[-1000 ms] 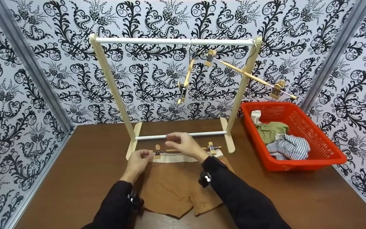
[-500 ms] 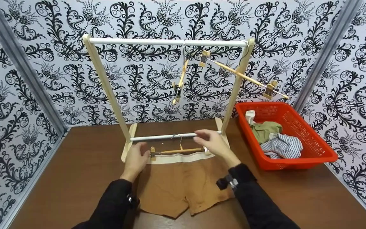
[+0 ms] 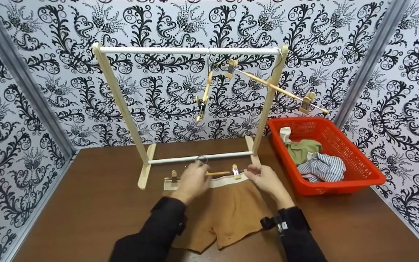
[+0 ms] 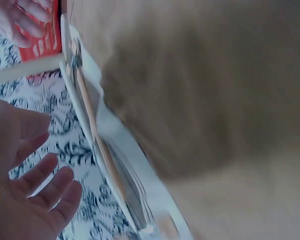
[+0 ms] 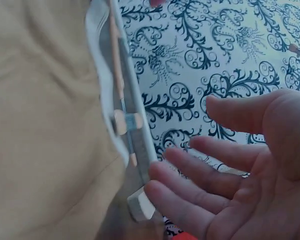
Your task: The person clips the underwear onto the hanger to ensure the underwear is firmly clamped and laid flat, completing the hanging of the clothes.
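Observation:
Brown shorts [image 3: 236,211] with a pale waistband [image 3: 227,181] lie flat on the table, legs toward the person. Along the waistband runs a wooden clip hanger [image 3: 218,173], its left clip [image 3: 174,177] and right clip [image 3: 236,172] both at the band. My left hand [image 3: 194,181], slightly blurred, is over the hanger's middle at its hook; the left wrist view shows its fingers loosely bent around nothing. Just beyond the right clip, my right hand [image 3: 266,179] is at the waistband's right corner. In the right wrist view its fingers are extended, with nothing between them.
A wooden rack [image 3: 122,102] with white rods stands behind the shorts. Two more clip hangers hang on it, one edge-on [image 3: 206,91], another hanger [image 3: 267,84] jutting right. The red basket [image 3: 358,178] at right holds green cloth [image 3: 304,150] and striped cloth [image 3: 324,168].
My left hand has left the left clip and moved right to the hanger's hook. My right hand has gone from over the hanger's middle to the waistband's right corner.

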Motion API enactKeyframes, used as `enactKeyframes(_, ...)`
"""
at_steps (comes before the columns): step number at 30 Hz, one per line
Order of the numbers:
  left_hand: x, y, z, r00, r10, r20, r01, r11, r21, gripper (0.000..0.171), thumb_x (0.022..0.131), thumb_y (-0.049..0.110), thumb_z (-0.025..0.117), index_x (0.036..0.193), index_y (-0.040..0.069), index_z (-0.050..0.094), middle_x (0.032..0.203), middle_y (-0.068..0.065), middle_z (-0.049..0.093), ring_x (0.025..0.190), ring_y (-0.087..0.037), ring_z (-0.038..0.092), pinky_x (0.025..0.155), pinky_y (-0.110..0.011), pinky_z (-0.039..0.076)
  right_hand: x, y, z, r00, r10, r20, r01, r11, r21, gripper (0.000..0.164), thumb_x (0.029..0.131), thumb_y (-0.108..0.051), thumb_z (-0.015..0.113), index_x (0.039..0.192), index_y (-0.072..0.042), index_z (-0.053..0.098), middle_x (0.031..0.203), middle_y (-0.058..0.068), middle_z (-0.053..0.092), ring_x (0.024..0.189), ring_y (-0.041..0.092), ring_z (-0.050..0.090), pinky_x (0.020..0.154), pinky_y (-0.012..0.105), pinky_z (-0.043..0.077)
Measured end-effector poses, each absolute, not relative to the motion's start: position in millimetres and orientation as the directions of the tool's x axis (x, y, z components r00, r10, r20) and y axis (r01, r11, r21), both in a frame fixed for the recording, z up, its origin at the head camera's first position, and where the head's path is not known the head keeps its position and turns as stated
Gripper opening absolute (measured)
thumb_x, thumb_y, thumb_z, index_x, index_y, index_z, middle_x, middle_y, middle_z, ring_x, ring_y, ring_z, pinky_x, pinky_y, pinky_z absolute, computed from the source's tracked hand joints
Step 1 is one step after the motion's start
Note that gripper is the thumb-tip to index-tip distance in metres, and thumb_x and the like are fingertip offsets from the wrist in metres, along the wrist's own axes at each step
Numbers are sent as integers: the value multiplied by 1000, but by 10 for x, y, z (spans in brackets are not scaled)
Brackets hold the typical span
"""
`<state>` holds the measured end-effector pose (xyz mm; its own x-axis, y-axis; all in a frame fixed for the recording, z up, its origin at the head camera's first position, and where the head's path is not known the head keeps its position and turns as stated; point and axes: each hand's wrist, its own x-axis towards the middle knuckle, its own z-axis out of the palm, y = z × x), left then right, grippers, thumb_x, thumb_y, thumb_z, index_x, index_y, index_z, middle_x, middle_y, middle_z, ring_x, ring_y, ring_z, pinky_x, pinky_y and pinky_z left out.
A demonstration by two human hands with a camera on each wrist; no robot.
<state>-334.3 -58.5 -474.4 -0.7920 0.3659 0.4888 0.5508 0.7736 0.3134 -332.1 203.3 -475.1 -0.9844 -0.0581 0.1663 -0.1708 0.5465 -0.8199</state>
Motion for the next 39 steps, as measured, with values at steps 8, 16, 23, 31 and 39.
enactKeyframes(8,-3503,-143,-4905,-796,431,424,546,814,198,13,88,12,70,95,1,69,100,-16,66,91,-36,64,78,-48,56,-3318,1958,-4964,-988,-94,122,-154,671,-725,34,94,-14,71,119,8,68,110,18,72,104,33,66,95,49,50)
enactKeyframes(16,-3541,28,-4983,-820,410,399,514,834,199,12,89,11,69,94,0,69,96,-14,69,88,-36,66,77,-50,55,-3352,1899,-5039,-987,-121,106,-160,669,-726,16,92,-13,72,104,-2,71,87,3,64,81,21,55,77,38,46)
enactKeyframes(23,-3598,150,-5016,-833,386,397,487,851,194,12,90,12,68,93,2,72,95,-14,69,89,-35,65,79,-49,55,-3403,1929,-5059,-989,-96,114,-149,654,-742,24,91,-10,71,112,2,69,94,8,64,87,23,55,81,38,46)
enactKeyframes(31,-3601,181,-5080,-838,366,405,486,838,248,10,90,8,66,92,0,72,93,-15,67,90,-35,63,82,-46,54,-3418,1923,-5065,-991,-79,106,-132,579,-805,46,89,-6,71,129,14,60,121,24,65,109,33,59,99,48,46)
enactKeyframes(39,-3549,178,-5034,-853,358,379,473,838,273,10,91,7,66,95,-1,71,96,-17,66,94,-36,62,83,-46,54,-3422,1938,-5062,-991,-117,72,-117,450,-886,29,91,-2,64,117,10,65,102,15,65,92,25,57,81,31,47)
